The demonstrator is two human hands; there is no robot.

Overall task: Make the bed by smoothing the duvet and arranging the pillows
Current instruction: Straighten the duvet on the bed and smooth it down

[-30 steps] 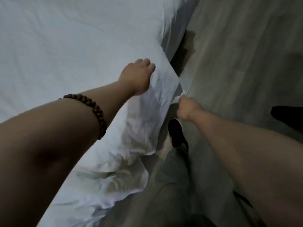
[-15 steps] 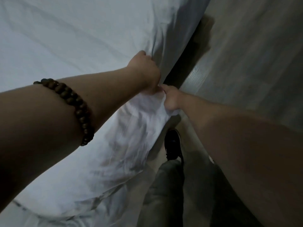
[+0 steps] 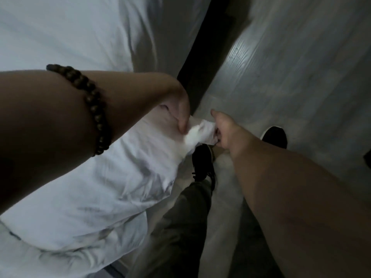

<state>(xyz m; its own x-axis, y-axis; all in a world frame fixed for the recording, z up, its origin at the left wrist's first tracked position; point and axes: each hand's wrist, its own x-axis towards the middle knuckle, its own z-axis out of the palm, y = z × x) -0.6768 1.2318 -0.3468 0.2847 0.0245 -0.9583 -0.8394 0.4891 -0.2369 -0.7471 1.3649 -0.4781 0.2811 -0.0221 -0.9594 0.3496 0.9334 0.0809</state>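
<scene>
Your left hand is clenched on the white duvet at its corner, fingers curled down into the soft cloth so that the fabric bunches into a crumpled peak just past your knuckles; your right hand meets that same corner from the other side, fingers closed on the bunched tip, with one finger sticking out straight above the grip. The two hands sit just beside each other at the bed's edge, the corner pinched between them.

The duvet is matte white cotton, creased in fine irregular wrinkles under your left forearm and puffing into thicker, rounded folds toward the lower left; farther up, the cloth lies in long smooth sweeps with a few soft ridges falling over the side of the bed. A string of round, dark wooden beads circles your left forearm.

Beside the bed runs a pale, faintly glossy plank floor with a fine grain; a dark band lies between bed and floor. Your black laced shoe stands just below the gripped corner, grey trouser leg above it; the other black shoe is off to the right.
</scene>
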